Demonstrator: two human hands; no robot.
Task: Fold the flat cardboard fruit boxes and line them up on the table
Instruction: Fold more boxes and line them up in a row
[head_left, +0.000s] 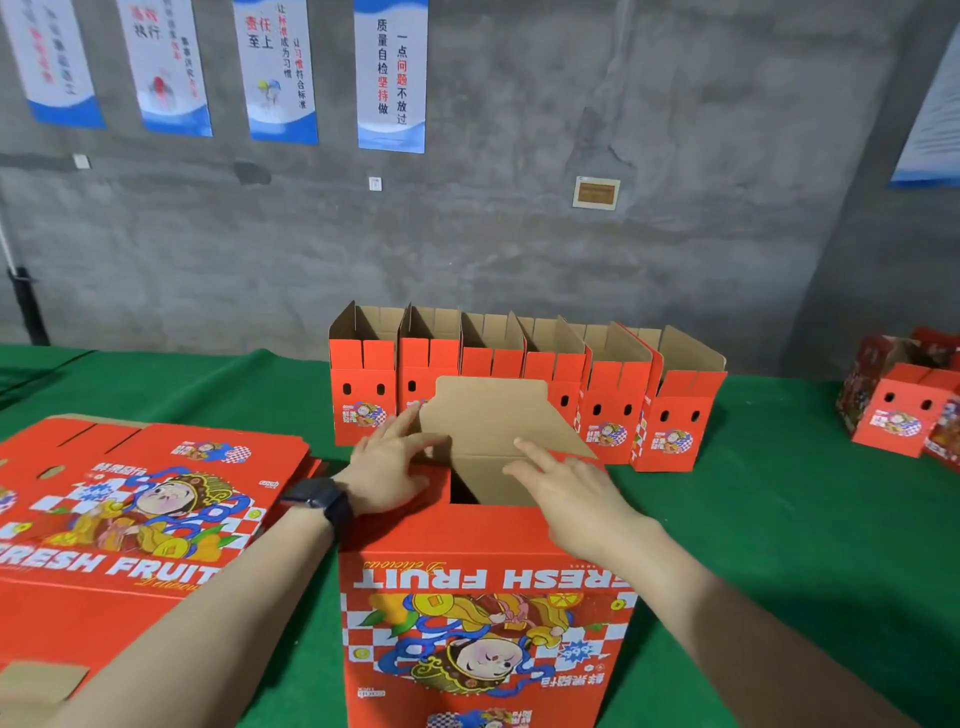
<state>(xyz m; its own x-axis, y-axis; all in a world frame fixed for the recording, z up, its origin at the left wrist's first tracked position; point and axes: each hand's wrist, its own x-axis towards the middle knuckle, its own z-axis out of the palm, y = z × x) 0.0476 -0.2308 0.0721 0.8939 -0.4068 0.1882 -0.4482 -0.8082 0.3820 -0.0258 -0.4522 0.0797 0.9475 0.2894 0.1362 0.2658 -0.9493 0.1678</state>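
A red fruit box (483, 618) stands upside down in front of me on the green table (779, 545), its print inverted. Its brown bottom flaps (493, 421) are partly folded over the opening. My left hand (389, 462), with a black watch on the wrist, presses on the left flap. My right hand (566, 493) lies flat on the right flap, fingers spread. A stack of flat boxes (135, 509) lies to the left. Several folded boxes (524, 384) stand in a row behind, tops open.
More red boxes (904, 410) lie jumbled at the table's right edge. A grey concrete wall with posters (389, 78) rises behind the table. Green cloth shows between the row and the right-hand boxes.
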